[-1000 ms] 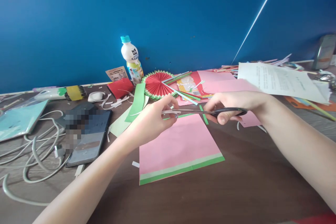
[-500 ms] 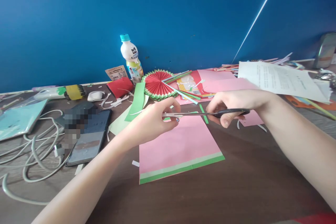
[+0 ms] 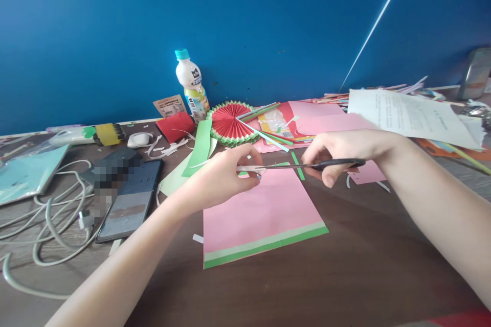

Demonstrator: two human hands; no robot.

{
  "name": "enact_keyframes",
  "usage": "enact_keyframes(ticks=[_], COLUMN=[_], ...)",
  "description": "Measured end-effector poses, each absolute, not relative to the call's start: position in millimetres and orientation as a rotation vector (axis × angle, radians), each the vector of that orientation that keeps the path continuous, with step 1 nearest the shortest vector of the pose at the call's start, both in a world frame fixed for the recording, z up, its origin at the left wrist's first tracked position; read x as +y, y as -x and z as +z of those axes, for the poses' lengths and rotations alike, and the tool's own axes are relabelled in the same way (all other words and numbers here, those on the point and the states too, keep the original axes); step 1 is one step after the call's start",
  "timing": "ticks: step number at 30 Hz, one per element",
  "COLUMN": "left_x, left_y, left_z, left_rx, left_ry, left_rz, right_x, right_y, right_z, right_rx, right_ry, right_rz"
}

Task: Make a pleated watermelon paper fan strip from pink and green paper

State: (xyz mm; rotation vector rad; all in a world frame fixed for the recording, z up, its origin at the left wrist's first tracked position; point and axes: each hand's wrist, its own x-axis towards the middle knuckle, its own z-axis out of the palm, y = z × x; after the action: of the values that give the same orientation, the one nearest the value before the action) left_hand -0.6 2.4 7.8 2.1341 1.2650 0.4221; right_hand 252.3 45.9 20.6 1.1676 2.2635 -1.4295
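My right hand (image 3: 326, 161) is closed round the black handle of a pair of scissors (image 3: 337, 163). The blades point left and look nearly closed, their tips at a narrow white paper strip (image 3: 249, 168). That strip is pinched between the thumb and fingers of my left hand (image 3: 226, 176), and a thin end shows behind the hand. Whether the blades are cutting into the strip I cannot tell. Under both hands lies a pink paper sheet (image 3: 261, 209), with a pale green and a darker green band along its near edge. Its far edge is partly covered by my left hand.
Behind the hands are a pleated red-and-green paper rosette (image 3: 230, 123), a drink bottle (image 3: 192, 84) and green paper (image 3: 198, 148). A phone (image 3: 132, 202) and white cables (image 3: 49, 214) lie left. Printed sheets (image 3: 410, 117) rest on the right, before a blue wall (image 3: 245, 25).
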Motion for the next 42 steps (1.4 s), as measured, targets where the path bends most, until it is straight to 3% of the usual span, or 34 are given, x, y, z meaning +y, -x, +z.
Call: enact_keyframes(ticks=[24,33,42], left_x=[11,16,16], left_y=[9,10,0], left_z=[13,13,2], left_rx=[1.056,1.263,1.108], left_ry=[-1.834,-1.498,-1.244], left_rz=[0.353,0.746,0.984], right_x=[49,46,39], right_y=[-260,-271,-238], right_z=[27,30,11], right_rx=[2.244,2.343,2.408], right_ry=[-1.050,-1.073,-1.337], right_rz=[-1.384,-1.495,-1.602])
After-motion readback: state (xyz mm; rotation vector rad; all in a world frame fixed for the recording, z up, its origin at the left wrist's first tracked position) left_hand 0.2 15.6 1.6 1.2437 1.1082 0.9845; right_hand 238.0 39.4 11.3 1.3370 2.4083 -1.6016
